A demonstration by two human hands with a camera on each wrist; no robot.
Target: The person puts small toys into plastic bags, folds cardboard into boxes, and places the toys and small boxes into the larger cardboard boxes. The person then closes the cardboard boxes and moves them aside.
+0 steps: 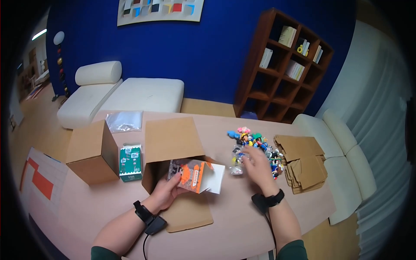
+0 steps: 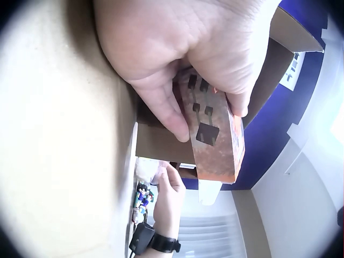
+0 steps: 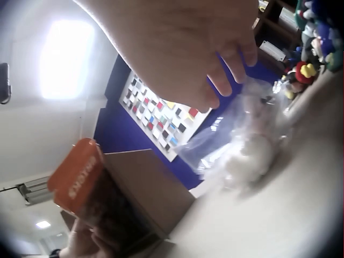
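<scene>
Head view: left hand (image 1: 163,193) gripped an open orange box (image 1: 195,177); right hand (image 1: 259,169), fingers bent, hold unclear, hovered by a plastic bag (image 1: 236,170); dragging it risked scattering figurines (image 1: 259,142).

Over there I count two cardboard boxes (image 1: 93,154), two printed cartons (image 1: 130,162), one stack of flattened cardboard (image 1: 301,154) and toy figures (image 1: 255,139) too jumbled to number, plus one bookcase (image 1: 276,78), one floor lamp (image 1: 59,38) and one wall artwork (image 1: 160,11).
</scene>
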